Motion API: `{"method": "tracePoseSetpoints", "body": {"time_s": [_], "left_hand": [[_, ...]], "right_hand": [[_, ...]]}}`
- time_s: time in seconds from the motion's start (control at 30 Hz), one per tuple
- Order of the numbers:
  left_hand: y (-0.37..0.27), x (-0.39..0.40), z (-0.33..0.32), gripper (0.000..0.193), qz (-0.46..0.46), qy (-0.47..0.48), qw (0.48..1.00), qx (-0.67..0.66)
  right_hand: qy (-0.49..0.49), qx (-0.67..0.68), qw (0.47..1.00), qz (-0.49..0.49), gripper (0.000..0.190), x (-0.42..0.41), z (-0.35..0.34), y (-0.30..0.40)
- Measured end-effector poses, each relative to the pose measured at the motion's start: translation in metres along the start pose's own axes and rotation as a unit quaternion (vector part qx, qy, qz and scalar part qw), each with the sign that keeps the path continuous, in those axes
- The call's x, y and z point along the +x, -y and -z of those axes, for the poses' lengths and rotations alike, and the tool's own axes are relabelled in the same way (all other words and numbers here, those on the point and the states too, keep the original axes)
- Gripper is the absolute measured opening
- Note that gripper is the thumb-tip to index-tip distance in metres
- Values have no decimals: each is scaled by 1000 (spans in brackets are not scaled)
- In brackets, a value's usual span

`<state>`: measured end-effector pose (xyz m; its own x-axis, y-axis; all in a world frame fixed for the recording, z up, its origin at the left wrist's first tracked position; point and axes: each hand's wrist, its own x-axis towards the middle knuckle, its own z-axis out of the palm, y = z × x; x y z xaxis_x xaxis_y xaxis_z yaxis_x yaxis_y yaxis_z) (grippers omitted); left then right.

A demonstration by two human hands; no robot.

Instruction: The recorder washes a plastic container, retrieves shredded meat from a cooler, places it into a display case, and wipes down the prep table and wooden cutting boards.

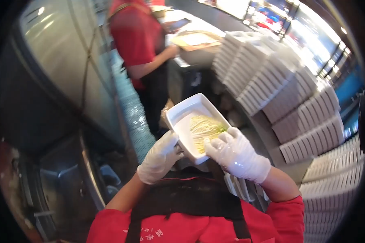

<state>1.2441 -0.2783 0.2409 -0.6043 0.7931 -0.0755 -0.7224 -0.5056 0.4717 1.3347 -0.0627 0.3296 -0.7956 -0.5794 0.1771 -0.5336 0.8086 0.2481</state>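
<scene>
A white rectangular dish (182,121) is held tilted in front of my chest. My left hand (160,158), in a thin white glove, grips its left edge. Leaves of napa cabbage (205,130), pale yellow with a green tip, lie inside towards the right side. My right hand (238,155), also gloved, is at the dish's lower right edge with its fingertips over the cabbage. Whether those fingers pinch the leaves or only rest on them cannot be told.
Tall stacks of white dishes (264,82) line the counter on the right, with more stacks (331,188) lower down. A co-worker in a red shirt (137,36) stands ahead at a bright counter. A large metallic door or panel (64,45) is at the left.
</scene>
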Motion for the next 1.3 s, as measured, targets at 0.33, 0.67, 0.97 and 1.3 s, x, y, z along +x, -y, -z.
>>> {"method": "tracePoseSetpoints", "body": {"time_s": [0.33, 0.67, 0.97, 1.3], "left_hand": [[-65, -3, 112, 42, -227, -268, 933, 72], [-172, 34, 192, 49, -223, -351, 908, 47], [-269, 124, 314, 47, -218, -495, 841, -16], [-487, 279, 418, 37, -360, -427, 804, 206]], "right_hand": [[-5, 199, 966, 163, 20, 183, -134, 26], [-42, 426, 881, 202, 49, 319, -185, -41], [0, 606, 794, -46, 46, 372, -305, -74], [291, 392, 873, -16, 57, 393, -337, -161]]}}
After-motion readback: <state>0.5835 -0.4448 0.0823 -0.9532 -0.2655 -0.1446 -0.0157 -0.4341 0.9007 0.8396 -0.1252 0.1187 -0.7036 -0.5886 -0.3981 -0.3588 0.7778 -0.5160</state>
